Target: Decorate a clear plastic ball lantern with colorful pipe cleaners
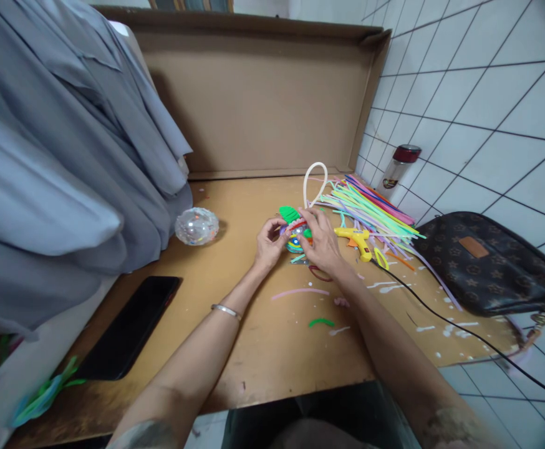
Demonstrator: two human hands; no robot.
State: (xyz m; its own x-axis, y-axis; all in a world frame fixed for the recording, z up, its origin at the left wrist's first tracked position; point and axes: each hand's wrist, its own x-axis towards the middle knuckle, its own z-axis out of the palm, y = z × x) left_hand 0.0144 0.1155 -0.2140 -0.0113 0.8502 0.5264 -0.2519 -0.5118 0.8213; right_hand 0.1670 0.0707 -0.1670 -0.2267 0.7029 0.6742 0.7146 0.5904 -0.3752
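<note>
Both hands are closed round a small multicoloured craft piece (295, 242), with rings of blue, yellow and green, a red-and-pink strip on top and a green leaf shape (289, 214) at its upper left. My left hand (270, 242) pinches its left side. On the other side, my right hand (320, 240) grips it with fingers bent over the top, hiding part of it. A looped white stem (316, 181) rises just behind the fingers. To the right of my right hand lies a yellow hot glue gun (357, 239).
A bundle of coloured pipe cleaners (370, 206) lies at the back right, near a black cord (434, 315). A patterned bag (487, 262) and a bottle (398, 169) stand by the tiled wall. Leftward are a clear bowl (196, 226), a phone (130, 327) and hanging grey cloth (76, 137).
</note>
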